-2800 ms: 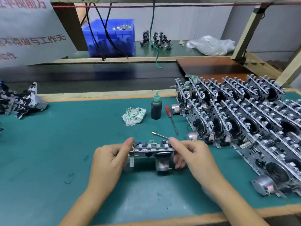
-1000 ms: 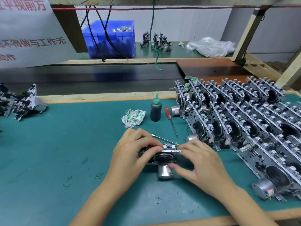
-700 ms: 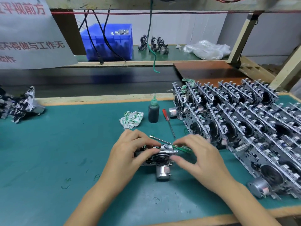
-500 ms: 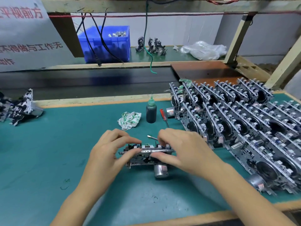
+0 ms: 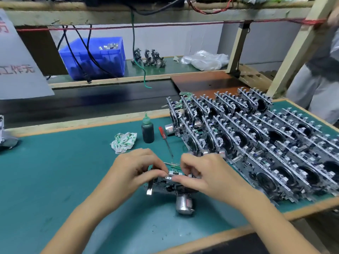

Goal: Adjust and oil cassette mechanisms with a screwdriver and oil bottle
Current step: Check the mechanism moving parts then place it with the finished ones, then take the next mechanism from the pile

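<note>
A metal cassette mechanism (image 5: pixel 165 186) with a round silver motor at its near side rests on the green mat (image 5: pixel 55 180), held by both hands. My left hand (image 5: pixel 135 171) grips its left end, fingers over the top edge. My right hand (image 5: pixel 201 173) covers its right end, thumb along the top rail. A thin green-handled tool (image 5: pixel 172 163) pokes out just behind my right fingers; whether they hold it I cannot tell. A dark oil bottle (image 5: pixel 147 130) with a green nozzle stands upright behind. A red-handled screwdriver (image 5: pixel 165 140) lies beside the bottle.
Several rows of cassette mechanisms (image 5: pixel 256 142) stand packed on the right of the mat. A crumpled white-green cloth (image 5: pixel 124 142) lies left of the bottle. A blue bin (image 5: pixel 95 57) and hanging cables sit on the rear shelf. A person (image 5: pixel 317 74) in grey stands at far right.
The camera has shifted, putting the scene lower and further right in view. Both hands stay on the mechanism, which has tilted slightly, its left end lower.
</note>
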